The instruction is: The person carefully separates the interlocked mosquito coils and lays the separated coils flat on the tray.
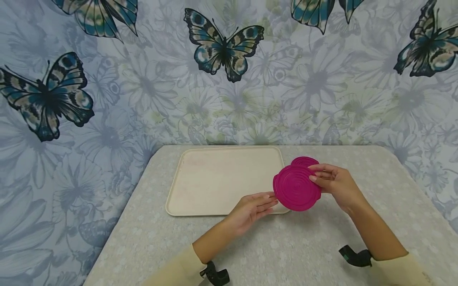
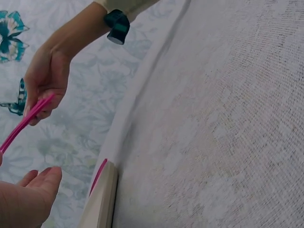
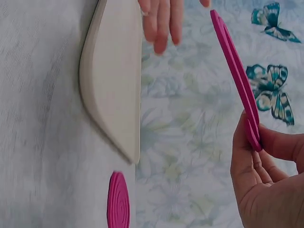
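My right hand [image 1: 336, 184] pinches a round magenta silicone lid [image 1: 297, 188] by its right edge, thumb on the near face and fingers behind. Concentric rings mark the lid, and small tabs stick out from its rim. It is raised and tilted, and in the right wrist view the lid [image 3: 236, 71] appears edge-on as two thin layers. My left hand [image 1: 250, 210] reaches in from the left with straight fingers, a fingertip right at the lid's left edge. A second magenta lid [image 1: 304, 161] lies on the table behind, partly covered by the held one.
A cream rectangular tray [image 1: 229, 182] lies on the table [image 1: 200, 246] left of the lids, its right end behind the held lid. Butterfly-patterned wall covering [image 1: 225, 99] stands directly behind the table's back edge. A black wrist camera [image 1: 358, 256] sits by the right sleeve.
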Motion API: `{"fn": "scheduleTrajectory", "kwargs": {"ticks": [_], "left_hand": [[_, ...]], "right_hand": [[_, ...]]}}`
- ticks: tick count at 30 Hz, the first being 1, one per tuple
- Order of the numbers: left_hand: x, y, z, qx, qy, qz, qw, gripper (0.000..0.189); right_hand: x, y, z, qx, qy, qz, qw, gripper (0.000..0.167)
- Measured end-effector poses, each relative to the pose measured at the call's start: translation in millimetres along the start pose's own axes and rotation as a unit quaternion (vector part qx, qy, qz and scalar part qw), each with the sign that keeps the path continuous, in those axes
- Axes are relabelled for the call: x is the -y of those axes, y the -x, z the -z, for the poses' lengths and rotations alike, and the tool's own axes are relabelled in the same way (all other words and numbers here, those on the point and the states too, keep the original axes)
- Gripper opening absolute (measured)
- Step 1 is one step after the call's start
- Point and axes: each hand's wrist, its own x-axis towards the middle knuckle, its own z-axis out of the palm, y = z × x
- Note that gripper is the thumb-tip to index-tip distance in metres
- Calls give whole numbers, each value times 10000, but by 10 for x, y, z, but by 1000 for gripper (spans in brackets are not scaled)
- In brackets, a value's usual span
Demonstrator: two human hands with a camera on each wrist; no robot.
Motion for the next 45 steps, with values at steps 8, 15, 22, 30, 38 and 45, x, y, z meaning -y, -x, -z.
{"fn": "scheduleTrajectory", "kwargs": {"ticks": [8, 15, 22, 30, 38, 45], "left_hand": [[-250, 82, 120, -213, -133, -533, 9983, 40], [-381, 78, 225, -588, -63, -673, 9960, 36], [-387, 34, 304, -820, -189, -796, 9933, 41], [-439, -11, 378, -1305, -582, -1225, 9821, 41], [-444, -13, 391, -1615, -1246, -1497, 9675, 42], [-443, 13, 409, -1621, -1529, -1529, 9628, 40]], "right_hand": [[41, -114, -406, -69, -242, 111, 9996, 43], [73, -214, -682, -100, -525, 123, 9985, 44], [11, -319, -937, -260, -842, 177, 9959, 42], [23, -403, -1148, -74, -830, 286, 9961, 42], [-32, -442, -1146, 132, -465, 206, 9986, 40], [-112, -475, -1139, 547, -308, 188, 9979, 38]]}}
